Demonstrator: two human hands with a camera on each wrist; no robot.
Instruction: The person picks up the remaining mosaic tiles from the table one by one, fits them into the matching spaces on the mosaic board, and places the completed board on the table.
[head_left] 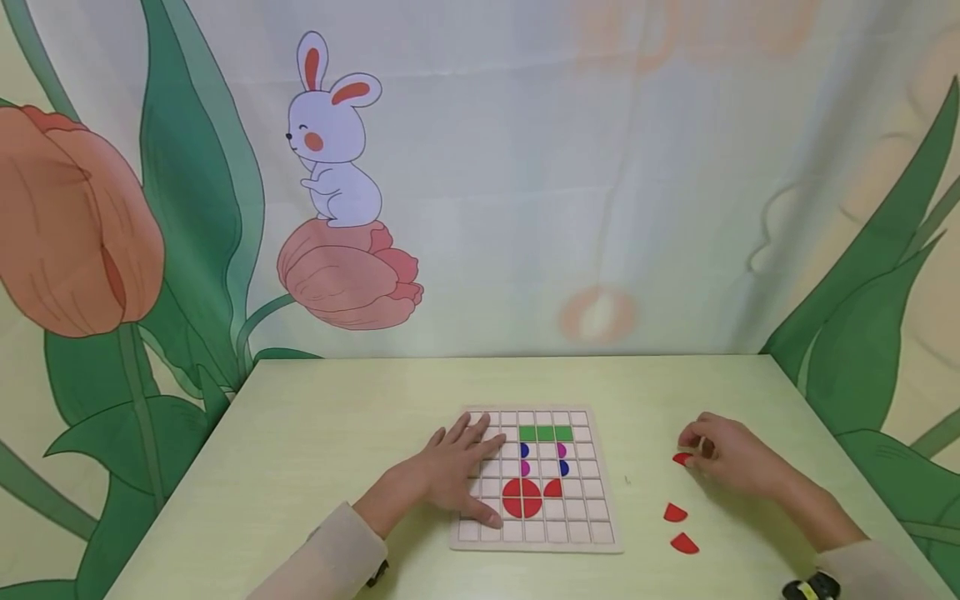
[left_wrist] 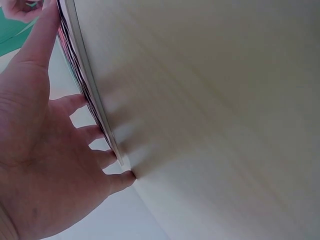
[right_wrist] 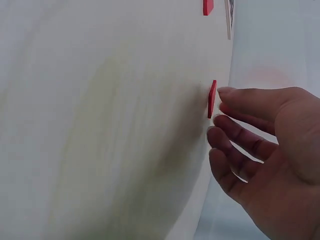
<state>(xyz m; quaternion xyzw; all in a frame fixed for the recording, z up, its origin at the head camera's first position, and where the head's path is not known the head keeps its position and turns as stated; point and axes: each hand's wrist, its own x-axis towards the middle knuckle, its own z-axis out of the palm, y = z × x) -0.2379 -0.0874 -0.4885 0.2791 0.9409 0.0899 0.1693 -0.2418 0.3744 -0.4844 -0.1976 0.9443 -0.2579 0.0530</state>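
My left hand (head_left: 453, 469) lies with spread fingers over the left side of a white gridded board (head_left: 592, 533); the left wrist view shows its fingertips along the board's edge. Several red quarter-circle pieces form a red circle (head_left: 521, 498) on the board, beside a single red quarter-circle (head_left: 553, 488). To the right of the board, my right hand (head_left: 723, 446) is low over a loose red quarter-circle piece (right_wrist: 212, 99), thumb tip right at it and the other fingers loosely bent. That piece lies flat against the tabletop in the right wrist view.
Two more red quarter-circle pieces, an upper one (head_left: 675, 512) and a lower one (head_left: 684, 543), lie nearer the front. Green squares (head_left: 546, 433) and small blue and magenta half-circles (head_left: 525, 468) fill upper cells. Behind the pale table (head_left: 337, 400) hangs a printed curtain (head_left: 510, 208).
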